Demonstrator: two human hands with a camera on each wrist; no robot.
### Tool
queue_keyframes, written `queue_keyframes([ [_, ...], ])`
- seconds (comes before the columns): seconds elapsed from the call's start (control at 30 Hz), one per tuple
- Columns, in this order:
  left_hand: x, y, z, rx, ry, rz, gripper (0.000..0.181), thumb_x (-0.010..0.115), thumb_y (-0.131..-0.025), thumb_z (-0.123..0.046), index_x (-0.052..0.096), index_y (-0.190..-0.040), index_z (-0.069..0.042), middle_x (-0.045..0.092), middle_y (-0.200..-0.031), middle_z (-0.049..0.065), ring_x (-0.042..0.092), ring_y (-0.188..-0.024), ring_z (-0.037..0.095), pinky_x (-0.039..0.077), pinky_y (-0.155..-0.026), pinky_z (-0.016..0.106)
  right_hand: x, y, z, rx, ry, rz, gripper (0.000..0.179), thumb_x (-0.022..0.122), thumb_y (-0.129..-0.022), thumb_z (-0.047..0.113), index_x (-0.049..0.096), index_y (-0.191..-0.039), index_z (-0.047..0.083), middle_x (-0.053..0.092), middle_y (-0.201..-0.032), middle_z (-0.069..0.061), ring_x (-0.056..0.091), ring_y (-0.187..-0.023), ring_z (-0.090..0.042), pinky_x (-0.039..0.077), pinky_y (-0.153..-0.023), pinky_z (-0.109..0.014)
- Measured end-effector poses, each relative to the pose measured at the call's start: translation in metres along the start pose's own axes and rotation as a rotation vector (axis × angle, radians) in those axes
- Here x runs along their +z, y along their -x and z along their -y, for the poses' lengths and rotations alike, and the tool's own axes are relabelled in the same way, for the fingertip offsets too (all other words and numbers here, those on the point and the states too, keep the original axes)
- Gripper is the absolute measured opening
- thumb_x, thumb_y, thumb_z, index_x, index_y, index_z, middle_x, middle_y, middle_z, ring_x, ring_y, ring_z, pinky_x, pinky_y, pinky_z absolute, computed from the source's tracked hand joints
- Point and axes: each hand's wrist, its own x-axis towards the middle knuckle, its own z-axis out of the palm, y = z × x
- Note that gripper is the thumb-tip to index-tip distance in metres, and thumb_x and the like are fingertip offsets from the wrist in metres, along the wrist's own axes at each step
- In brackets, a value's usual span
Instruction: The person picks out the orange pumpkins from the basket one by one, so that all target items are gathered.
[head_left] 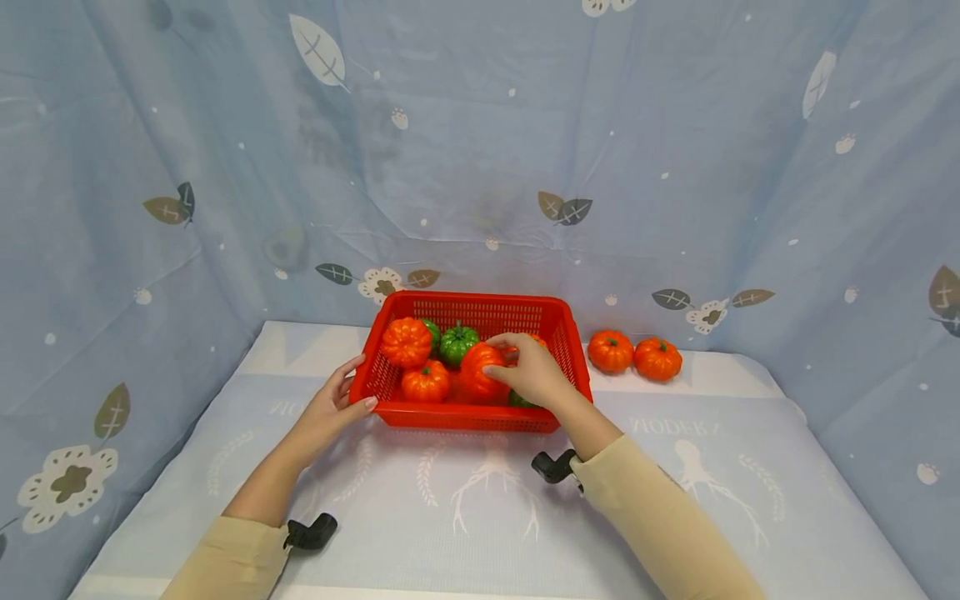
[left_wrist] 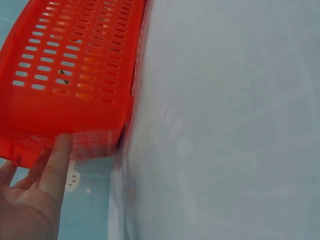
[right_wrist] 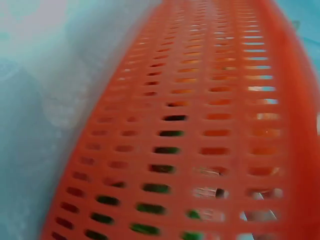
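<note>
A red plastic basket (head_left: 480, 414) with slotted walls holds several small orange and green pumpkins, among them a green pumpkin (head_left: 458, 343). Inside it, my right hand (head_left: 534, 373) grips an orange pumpkin (head_left: 480, 372) between thumb and fingers. At the basket's left end, my left hand (head_left: 330, 415) touches the rim with extended fingers and thumb; the left wrist view shows this hand (left_wrist: 37, 200) against the red wall (left_wrist: 65, 112). The right wrist view has only the slotted basket side (right_wrist: 200, 125), with the right hand hidden behind it.
Two orange pumpkins, one (head_left: 611, 352) nearer the basket and another (head_left: 657, 359) beside it, sit on the table to the right. A pale printed cloth (head_left: 420, 517) covers the table. Blue patterned curtains (head_left: 480, 167) stand behind and at both sides.
</note>
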Motion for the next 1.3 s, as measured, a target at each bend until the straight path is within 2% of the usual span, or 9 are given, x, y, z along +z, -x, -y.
queue_keyframes([
  [0.3,0.000,0.000,0.001,0.002,-0.014,-0.001,0.082,0.066,-0.096,-0.012,0.015,-0.160,-0.013,0.033,-0.155,0.027,0.040,-0.138,0.044,0.051,-0.097,0.031,-0.034,0.028,0.009,-0.061,-0.035,-0.093,0.048,0.078,-0.089,0.024,0.062,-0.133,0.019,0.055,-0.134,-0.003,0.061,-0.117,-0.029,0.056,-0.092,-0.043],
  [0.67,0.001,-0.001,0.000,-0.028,-0.036,-0.017,0.082,0.067,-0.096,-0.015,0.016,-0.160,-0.016,0.034,-0.155,0.025,0.041,-0.138,0.043,0.049,-0.099,0.039,-0.077,0.061,0.004,-0.108,-0.038,-0.240,0.047,0.077,-0.090,0.016,0.062,-0.135,0.013,0.054,-0.133,-0.011,0.058,-0.118,-0.032,0.052,-0.097,-0.049],
  [0.83,0.000,0.000,-0.002,-0.040,-0.044,-0.020,0.083,0.068,-0.095,-0.017,0.016,-0.161,-0.017,0.033,-0.156,0.025,0.040,-0.139,0.043,0.048,-0.100,0.041,-0.090,0.070,-0.010,-0.129,-0.065,-0.319,0.047,0.075,-0.090,0.011,0.060,-0.135,0.007,0.054,-0.134,-0.013,0.056,-0.119,-0.032,0.051,-0.099,-0.047],
  [0.93,-0.001,0.001,-0.002,-0.042,-0.043,-0.021,0.084,0.069,-0.095,-0.020,0.015,-0.161,-0.017,0.033,-0.156,0.025,0.040,-0.139,0.043,0.049,-0.099,0.039,-0.095,0.075,-0.022,-0.142,-0.089,-0.367,0.048,0.075,-0.090,0.009,0.060,-0.136,0.005,0.054,-0.134,-0.014,0.056,-0.121,-0.031,0.052,-0.098,-0.045],
  [1.07,-0.001,0.001,-0.001,-0.032,-0.037,-0.021,0.084,0.068,-0.095,-0.019,0.015,-0.161,-0.017,0.033,-0.155,0.025,0.040,-0.138,0.043,0.050,-0.098,0.036,-0.101,0.080,-0.039,-0.149,-0.069,-0.440,0.048,0.075,-0.090,0.007,0.060,-0.135,0.003,0.054,-0.132,-0.015,0.058,-0.120,-0.032,0.052,-0.095,-0.045],
  [1.3,0.000,0.000,0.000,-0.029,-0.034,-0.018,0.083,0.068,-0.096,-0.018,0.016,-0.161,-0.017,0.033,-0.155,0.025,0.040,-0.138,0.043,0.050,-0.098,0.036,-0.113,0.090,-0.072,-0.073,0.026,-0.568,0.049,0.074,-0.090,0.007,0.058,-0.135,-0.001,0.053,-0.133,-0.018,0.057,-0.121,-0.035,0.049,-0.096,-0.049],
])
